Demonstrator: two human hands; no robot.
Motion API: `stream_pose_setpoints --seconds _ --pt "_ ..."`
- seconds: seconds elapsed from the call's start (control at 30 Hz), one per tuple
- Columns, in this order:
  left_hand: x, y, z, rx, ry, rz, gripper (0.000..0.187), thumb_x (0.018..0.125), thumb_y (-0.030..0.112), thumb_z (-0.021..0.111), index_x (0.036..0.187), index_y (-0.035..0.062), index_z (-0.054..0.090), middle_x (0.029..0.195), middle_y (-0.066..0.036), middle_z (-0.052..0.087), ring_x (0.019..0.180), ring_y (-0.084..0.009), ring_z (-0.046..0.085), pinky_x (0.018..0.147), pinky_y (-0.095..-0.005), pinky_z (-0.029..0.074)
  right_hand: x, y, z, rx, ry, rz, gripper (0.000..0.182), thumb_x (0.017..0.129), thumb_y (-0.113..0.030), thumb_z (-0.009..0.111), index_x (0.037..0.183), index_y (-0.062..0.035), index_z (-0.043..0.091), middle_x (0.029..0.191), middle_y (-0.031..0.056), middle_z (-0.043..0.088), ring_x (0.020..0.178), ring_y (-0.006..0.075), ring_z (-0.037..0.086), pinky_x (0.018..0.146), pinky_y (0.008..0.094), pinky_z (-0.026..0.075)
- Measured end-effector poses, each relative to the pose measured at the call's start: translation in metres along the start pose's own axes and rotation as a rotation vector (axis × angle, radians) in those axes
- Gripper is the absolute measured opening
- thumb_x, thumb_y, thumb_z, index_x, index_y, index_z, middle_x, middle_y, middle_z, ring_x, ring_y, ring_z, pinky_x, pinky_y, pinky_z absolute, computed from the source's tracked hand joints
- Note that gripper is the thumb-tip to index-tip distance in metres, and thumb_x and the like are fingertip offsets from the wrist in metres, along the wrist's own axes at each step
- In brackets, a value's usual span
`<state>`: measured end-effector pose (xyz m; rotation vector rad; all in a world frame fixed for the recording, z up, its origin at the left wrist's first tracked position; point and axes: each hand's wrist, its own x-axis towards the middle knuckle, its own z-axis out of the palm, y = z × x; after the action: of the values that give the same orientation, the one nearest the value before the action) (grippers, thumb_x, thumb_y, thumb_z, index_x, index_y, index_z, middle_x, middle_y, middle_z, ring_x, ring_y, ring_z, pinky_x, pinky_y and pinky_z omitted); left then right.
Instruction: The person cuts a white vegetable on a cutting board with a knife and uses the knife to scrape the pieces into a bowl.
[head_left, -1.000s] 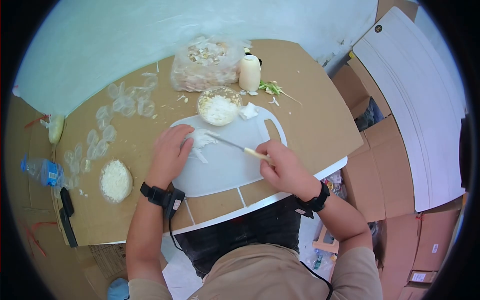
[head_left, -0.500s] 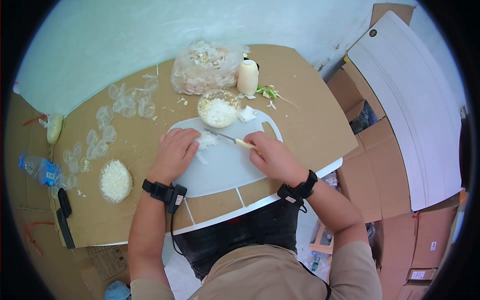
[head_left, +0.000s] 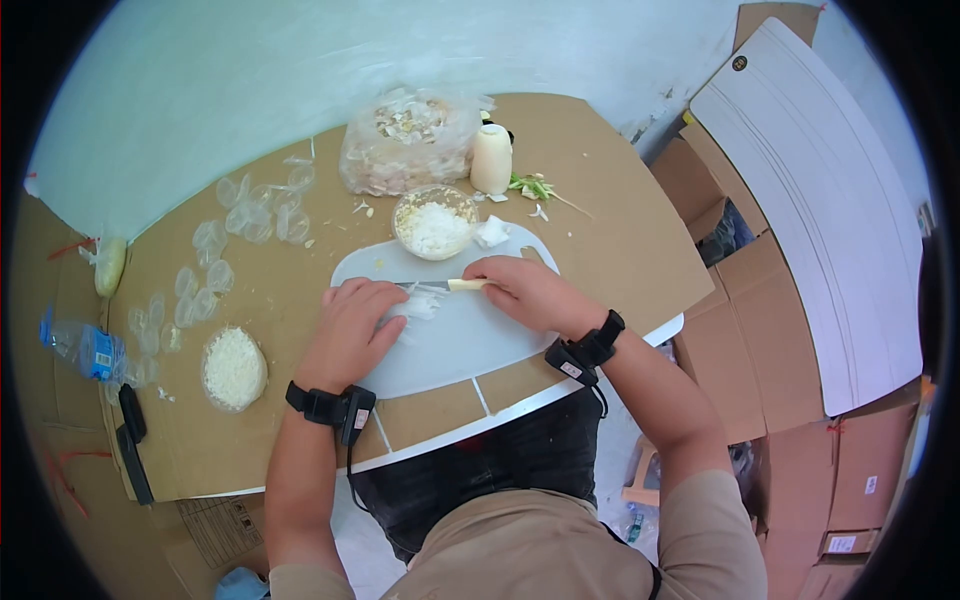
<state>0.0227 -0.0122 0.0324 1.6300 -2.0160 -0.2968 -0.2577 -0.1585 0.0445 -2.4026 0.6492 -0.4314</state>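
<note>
My right hand [head_left: 528, 291] had its fingers wrapped round the knife [head_left: 455, 285], blade along the white shreds [head_left: 426, 304] on the cutting board [head_left: 450, 350]! My left hand [head_left: 356, 325] was right there, fingers bent at their left end; whether gripping, I couldn't tell.

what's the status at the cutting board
Right hand gripping knife. Left hand at white shreds on cutting board. Bowl at far edge, apart from knife.

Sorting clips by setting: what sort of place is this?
Likely a makeshift food-prep corner in a home or storeroom; which one, I can't tell. Signs: a white cutting board and knife on a brown-topped table, with cardboard boxes beside it.
</note>
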Motion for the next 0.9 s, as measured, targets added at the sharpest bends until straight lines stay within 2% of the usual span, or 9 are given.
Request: stream_pose_setpoints --seconds 0.17,0.23,0.33,0.43,0.57,0.63,0.73,0.9 --pt "-0.007 -0.009 -0.002 -0.126 0.051 0.01 0.047 0.088 0.014 0.079 0.134 0.0093 0.069 0.144 -0.011 0.068 0.139 -0.0335 0.056 0.119 -0.0483 0.038 -0.003 0.0 0.006 -0.002 0.012 0.023 0.03 0.101 -0.006 0.06 0.129 -0.0054 0.069 0.12 0.0193 0.074 0.113 0.04 0.069 0.1 0.0494 0.055" --pt "-0.009 -0.01 -0.008 -0.163 0.009 -0.023 0.059 0.082 0.012 0.082 0.139 0.0088 0.067 0.153 -0.013 0.063 0.147 -0.0349 0.052 0.125 -0.0487 0.035 -0.008 -0.003 0.006 -0.024 0.085 0.037 0.03 0.101 -0.005 0.059 0.129 -0.0051 0.069 0.119 0.0203 0.074 0.113 0.0406 0.069 0.099 0.0499 0.055" --pt "-0.007 -0.015 -0.005 -0.166 -0.033 -0.042 0.064 0.08 0.014 0.083 0.141 0.0085 0.065 0.158 -0.014 0.059 0.149 -0.0362 0.051 0.126 -0.0488 0.035 -0.01 -0.002 0.006 -0.005 0.109 0.057 0.029 0.101 -0.005 0.059 0.128 -0.0037 0.069 0.118 0.0209 0.074 0.112 0.0412 0.069 0.099 0.0504 0.055" --pt "0.001 -0.018 -0.001 -0.131 0.013 0.029 0.062 0.082 0.018 0.084 0.141 0.0102 0.066 0.154 -0.012 0.062 0.146 -0.0343 0.054 0.122 -0.0483 0.037 -0.006 -0.002 0.008 -0.022 0.121 0.038 0.029 0.101 -0.005 0.058 0.127 -0.0024 0.069 0.119 0.021 0.073 0.113 0.0412 0.069 0.099 0.0504 0.055" --pt "0.004 -0.014 -0.006 -0.104 -0.044 -0.047 0.059 0.083 0.019 0.085 0.138 0.0093 0.068 0.148 -0.011 0.067 0.14 -0.0321 0.059 0.118 -0.046 0.041 -0.003 -0.004 0.01 -0.035 0.137 0.043 0.028 0.1 -0.005 0.058 0.126 -0.0013 0.069 0.119 0.0207 0.074 0.114 0.0406 0.069 0.1 0.0501 0.055" --pt "0.003 -0.013 -0.008 -0.142 -0.061 -0.037 0.051 0.084 0.019 0.085 0.132 0.0089 0.072 0.139 -0.011 0.072 0.133 -0.0309 0.064 0.114 -0.045 0.043 -0.003 -0.003 0.014 -0.067 0.144 0.062 0.029 0.101 -0.005 0.058 0.127 -0.0028 0.07 0.12 0.0199 0.074 0.115 0.0395 0.069 0.101 0.0496 0.055" --pt "0.004 -0.007 -0.011 -0.142 -0.105 -0.044 0.045 0.085 0.016 0.084 0.128 0.0066 0.075 0.136 -0.014 0.073 0.13 -0.0351 0.064 0.113 -0.044 0.046 -0.003 -0.002 0.018 -0.053 0.134 0.052 0.029 0.101 -0.006 0.059 0.127 -0.0052 0.07 0.122 0.0184 0.074 0.116 0.0385 0.069 0.101 0.0488 0.055" --pt "0.001 -0.005 -0.005 -0.103 -0.068 -0.014 0.042 0.086 0.016 0.084 0.127 0.0072 0.075 0.133 -0.012 0.074 0.128 -0.0334 0.066 0.111 -0.0443 0.047 0.006 0.0 0.024 -0.052 0.102 0.019 0.029 0.101 -0.008 0.061 0.129 -0.0084 0.071 0.121 0.0159 0.075 0.116 0.0377 0.069 0.101 0.0484 0.055"
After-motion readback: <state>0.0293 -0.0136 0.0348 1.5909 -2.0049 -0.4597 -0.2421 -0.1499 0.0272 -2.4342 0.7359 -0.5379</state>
